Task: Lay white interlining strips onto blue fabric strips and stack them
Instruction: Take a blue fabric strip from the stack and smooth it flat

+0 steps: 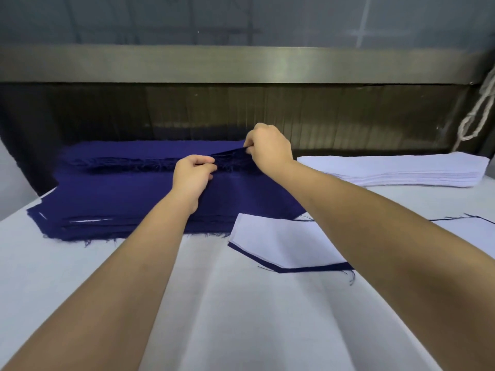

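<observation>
While left hand [191,174] pinches blue fabric strip [231,157], right hand [268,146] pinches lifted end.

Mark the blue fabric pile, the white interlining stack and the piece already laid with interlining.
blue fabric pile [115,194]: head view, on its flat top surface.
white interlining stack [401,166]: head view, middle of its top sheet.
laid piece [284,242]: head view, on its white interlining face.

L hand [191,178] bare, R hand [270,148] bare, L forearm [112,277] & R forearm [375,226] bare to btm frame edge, slim wrists
</observation>
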A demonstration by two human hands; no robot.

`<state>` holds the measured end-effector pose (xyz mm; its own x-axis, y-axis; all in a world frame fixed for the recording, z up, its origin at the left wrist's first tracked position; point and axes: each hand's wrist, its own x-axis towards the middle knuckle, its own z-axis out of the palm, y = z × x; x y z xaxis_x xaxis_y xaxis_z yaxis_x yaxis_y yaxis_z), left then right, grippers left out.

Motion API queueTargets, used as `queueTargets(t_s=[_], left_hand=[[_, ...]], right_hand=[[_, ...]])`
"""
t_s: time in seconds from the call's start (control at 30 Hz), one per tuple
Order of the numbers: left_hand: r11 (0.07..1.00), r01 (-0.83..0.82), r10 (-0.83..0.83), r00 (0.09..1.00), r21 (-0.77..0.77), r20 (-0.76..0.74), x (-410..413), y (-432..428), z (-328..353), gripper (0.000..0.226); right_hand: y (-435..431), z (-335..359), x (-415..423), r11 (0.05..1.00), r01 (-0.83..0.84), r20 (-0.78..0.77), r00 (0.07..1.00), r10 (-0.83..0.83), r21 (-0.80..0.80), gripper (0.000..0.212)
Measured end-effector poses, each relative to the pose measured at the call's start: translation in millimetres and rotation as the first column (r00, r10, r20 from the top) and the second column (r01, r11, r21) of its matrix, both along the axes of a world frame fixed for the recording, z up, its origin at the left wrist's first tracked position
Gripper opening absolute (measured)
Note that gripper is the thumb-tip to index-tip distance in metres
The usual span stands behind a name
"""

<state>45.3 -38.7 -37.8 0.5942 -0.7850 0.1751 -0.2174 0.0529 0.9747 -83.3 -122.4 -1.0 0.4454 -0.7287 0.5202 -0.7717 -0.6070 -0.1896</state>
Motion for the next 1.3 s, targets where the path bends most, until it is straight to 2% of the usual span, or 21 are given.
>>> queueTargets(t_s=[0.13,0.23,0.33,0.47,0.63,0.8,0.9,1.03,1.17,1.3], left_hand=[[1.000,0.014,-0.014,1.000,0.003,-0.028,2,1,2,0.013],[1.000,0.013,-0.013,0.998,-0.002,-0.060,3,2,1,0.015],[1.000,0.012,-0.012,0.997,-0.003,-0.079,3,2,-1,0.015],[1.000,0.019,-0.020,0.994,-0.005,-0.106,4,2,-2,0.015],[0.999,0.032,-0.035,0.986,-0.023,-0.164,8,3,-1,0.016],[0.989,-0.053,0.001,0.937,-0.139,-0.348,11,6,0,0.015],[0.974,-0.092,-0.007,0.900,-0.205,-0.436,13,7,3,0.017],[0.940,-0.201,0.051,0.882,-0.275,-0.469,14,7,4,0.007],[0.910,-0.263,0.084,0.873,-0.320,-0.480,16,8,2,0.019],[0.920,-0.195,0.041,0.909,-0.339,-0.414,15,10,0,0.036]], right_hand=[[0,8,3,0.993,-0.011,0.161,0.987,-0.008,0.115,0.004],[0,12,3,0.983,-0.108,0.230,0.970,0.071,0.151,0.007],[-1,14,2,0.973,-0.164,0.231,0.965,0.123,0.165,0.011],[-4,13,5,0.975,-0.156,0.190,0.974,0.125,0.159,0.014],[-5,11,12,0.988,-0.140,0.241,0.963,0.121,0.062,0.016],[-2,17,13,0.978,-0.208,0.260,0.944,0.204,-0.012,0.015],[0,21,10,0.971,-0.239,0.259,0.938,0.231,-0.003,0.014],[3,17,6,0.966,-0.259,0.299,0.922,0.246,0.007,0.014],[9,9,-7,0.957,-0.286,0.332,0.908,0.257,0.041,0.020],[11,5,-24,0.966,-0.260,0.321,0.915,0.243,0.011,0.022]])
